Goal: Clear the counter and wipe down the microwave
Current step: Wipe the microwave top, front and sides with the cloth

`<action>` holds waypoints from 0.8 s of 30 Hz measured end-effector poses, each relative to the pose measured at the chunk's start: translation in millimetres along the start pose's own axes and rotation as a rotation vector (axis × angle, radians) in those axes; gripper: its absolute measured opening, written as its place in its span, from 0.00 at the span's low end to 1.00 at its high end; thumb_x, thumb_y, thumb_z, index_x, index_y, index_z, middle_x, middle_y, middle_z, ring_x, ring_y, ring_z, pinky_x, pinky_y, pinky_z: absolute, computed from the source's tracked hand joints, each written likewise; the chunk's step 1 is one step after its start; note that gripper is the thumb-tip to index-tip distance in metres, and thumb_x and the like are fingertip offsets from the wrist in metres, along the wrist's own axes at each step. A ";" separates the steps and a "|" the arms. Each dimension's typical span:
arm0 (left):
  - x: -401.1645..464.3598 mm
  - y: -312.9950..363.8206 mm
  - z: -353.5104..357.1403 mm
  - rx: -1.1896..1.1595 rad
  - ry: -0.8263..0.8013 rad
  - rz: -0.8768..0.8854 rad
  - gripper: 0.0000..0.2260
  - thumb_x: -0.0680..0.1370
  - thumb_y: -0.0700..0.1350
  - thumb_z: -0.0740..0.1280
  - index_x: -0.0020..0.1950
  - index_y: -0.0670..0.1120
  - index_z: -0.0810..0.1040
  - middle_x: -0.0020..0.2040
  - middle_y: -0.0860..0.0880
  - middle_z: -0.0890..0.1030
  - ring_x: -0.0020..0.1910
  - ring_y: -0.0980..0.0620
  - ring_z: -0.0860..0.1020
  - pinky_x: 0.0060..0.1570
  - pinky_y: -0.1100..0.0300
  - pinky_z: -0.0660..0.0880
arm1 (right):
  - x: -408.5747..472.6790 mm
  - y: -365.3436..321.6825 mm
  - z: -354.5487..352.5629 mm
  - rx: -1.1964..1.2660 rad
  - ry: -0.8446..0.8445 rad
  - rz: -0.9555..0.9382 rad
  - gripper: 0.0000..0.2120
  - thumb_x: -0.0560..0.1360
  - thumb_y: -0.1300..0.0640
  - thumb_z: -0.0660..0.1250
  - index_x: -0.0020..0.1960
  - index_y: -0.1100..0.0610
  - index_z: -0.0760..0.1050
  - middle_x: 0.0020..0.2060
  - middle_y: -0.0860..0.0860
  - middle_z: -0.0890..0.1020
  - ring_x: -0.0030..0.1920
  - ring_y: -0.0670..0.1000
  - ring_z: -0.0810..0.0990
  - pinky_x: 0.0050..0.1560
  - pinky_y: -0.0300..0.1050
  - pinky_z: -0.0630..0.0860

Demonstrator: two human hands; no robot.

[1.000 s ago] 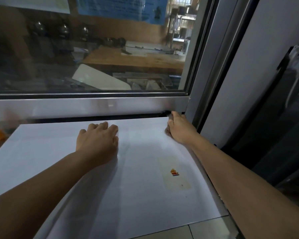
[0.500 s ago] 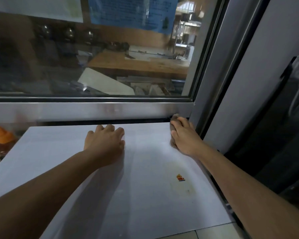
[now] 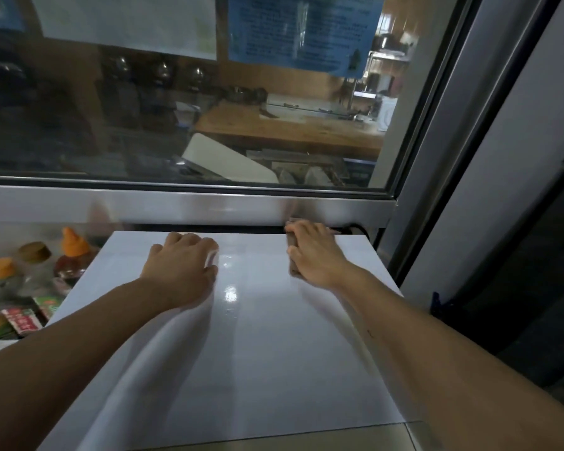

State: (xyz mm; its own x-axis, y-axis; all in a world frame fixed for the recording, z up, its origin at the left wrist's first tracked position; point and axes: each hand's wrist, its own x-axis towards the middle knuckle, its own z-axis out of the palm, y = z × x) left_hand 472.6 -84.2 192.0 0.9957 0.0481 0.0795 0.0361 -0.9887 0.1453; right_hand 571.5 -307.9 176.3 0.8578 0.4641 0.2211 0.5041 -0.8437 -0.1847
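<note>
Behind the white microwave top [image 3: 274, 353] runs a steel window frame [image 3: 189, 205], and bottles [image 3: 70, 255] and packets crowd the counter at far left. Wiping the top looks like the step in hand. Left hand [image 3: 179, 271] lies knuckles-up on the panel, fingers bent under, apparently holding nothing. Right hand [image 3: 316, 252] presses a brownish cloth or sponge [image 3: 292, 252] near the back edge; its fingers curl over it. Next move likely calls for sweeping forward. Most of the cloth is hidden, and the microwave's front is cut off.
</note>
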 end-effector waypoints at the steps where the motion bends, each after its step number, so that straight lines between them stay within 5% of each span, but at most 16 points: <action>1: -3.6 -3.3 -0.4 0.020 -0.004 -0.013 0.17 0.79 0.53 0.58 0.67 0.53 0.68 0.70 0.50 0.69 0.68 0.45 0.64 0.65 0.47 0.65 | 2.7 -7.4 3.1 0.043 0.002 -0.013 0.23 0.75 0.53 0.59 0.70 0.54 0.63 0.71 0.51 0.65 0.68 0.56 0.63 0.69 0.53 0.59; 5: -11.1 -6.8 4.4 0.027 0.003 -0.018 0.16 0.80 0.54 0.55 0.67 0.55 0.67 0.71 0.50 0.65 0.68 0.44 0.64 0.63 0.47 0.65 | -3.3 10.8 -4.3 0.179 -0.004 0.030 0.24 0.76 0.48 0.59 0.70 0.51 0.61 0.69 0.51 0.68 0.68 0.52 0.63 0.69 0.48 0.62; 11: -6.9 -8.9 6.6 0.032 -0.002 -0.042 0.17 0.79 0.55 0.56 0.68 0.56 0.66 0.71 0.50 0.66 0.68 0.44 0.63 0.64 0.44 0.65 | -10.8 48.1 -15.9 -0.030 -0.003 0.177 0.21 0.79 0.49 0.54 0.69 0.56 0.64 0.69 0.54 0.68 0.68 0.55 0.64 0.69 0.48 0.58; 15: -7.9 -13.4 7.1 0.008 0.008 -0.016 0.18 0.79 0.56 0.56 0.69 0.56 0.66 0.71 0.51 0.65 0.68 0.45 0.62 0.65 0.45 0.65 | -1.6 8.6 -8.2 -0.072 0.002 0.137 0.15 0.78 0.53 0.53 0.61 0.57 0.69 0.64 0.55 0.72 0.63 0.57 0.69 0.65 0.53 0.64; 20: -19.3 -27.5 -1.8 -0.084 -0.032 0.027 0.22 0.80 0.53 0.58 0.73 0.55 0.60 0.74 0.52 0.62 0.71 0.47 0.61 0.69 0.46 0.62 | 20.6 -67.6 10.5 0.005 -0.062 0.023 0.19 0.72 0.51 0.62 0.60 0.57 0.70 0.63 0.54 0.72 0.62 0.58 0.69 0.62 0.55 0.65; 24: -39.2 -53.4 -9.9 -0.001 0.086 -0.041 0.18 0.79 0.52 0.58 0.69 0.52 0.67 0.69 0.49 0.70 0.66 0.46 0.66 0.63 0.49 0.66 | 33.8 -98.2 19.9 -0.009 -0.067 0.017 0.22 0.70 0.48 0.66 0.61 0.56 0.70 0.63 0.54 0.72 0.62 0.59 0.69 0.60 0.55 0.66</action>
State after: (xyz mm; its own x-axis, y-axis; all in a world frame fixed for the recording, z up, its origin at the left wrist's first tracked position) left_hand 430.8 -31.8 190.8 0.9824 0.1003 0.1578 0.0765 -0.9856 0.1506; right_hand 553.1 -204.0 182.8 0.8711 0.4664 0.1536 0.4887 -0.8538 -0.1793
